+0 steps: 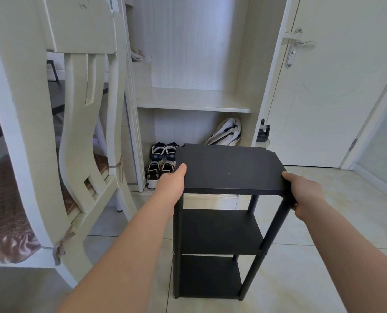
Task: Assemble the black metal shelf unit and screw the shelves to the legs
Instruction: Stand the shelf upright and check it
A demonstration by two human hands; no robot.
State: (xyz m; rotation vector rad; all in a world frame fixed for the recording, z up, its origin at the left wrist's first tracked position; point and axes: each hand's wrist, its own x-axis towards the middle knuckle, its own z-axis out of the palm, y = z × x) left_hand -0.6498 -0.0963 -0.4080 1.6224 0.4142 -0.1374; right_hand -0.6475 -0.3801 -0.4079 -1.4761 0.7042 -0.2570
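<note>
The shelf unit stands upright on the floor. My left hand clamps its top at 9 o'clock, my right hand at 3, fingers curled round the leg. Stiff, probably light; I'd lift by the legs.

Between your hands, the shelf unit looks matt black and smooth; the floor tiles beneath shine glossy.

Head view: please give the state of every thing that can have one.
shelf unit: upright on the floor, three shelves on the legs.
left hand: grips the top shelf at its left edge.
right hand: grips its right front corner.
cabinet: open front, shoes inside.
</note>
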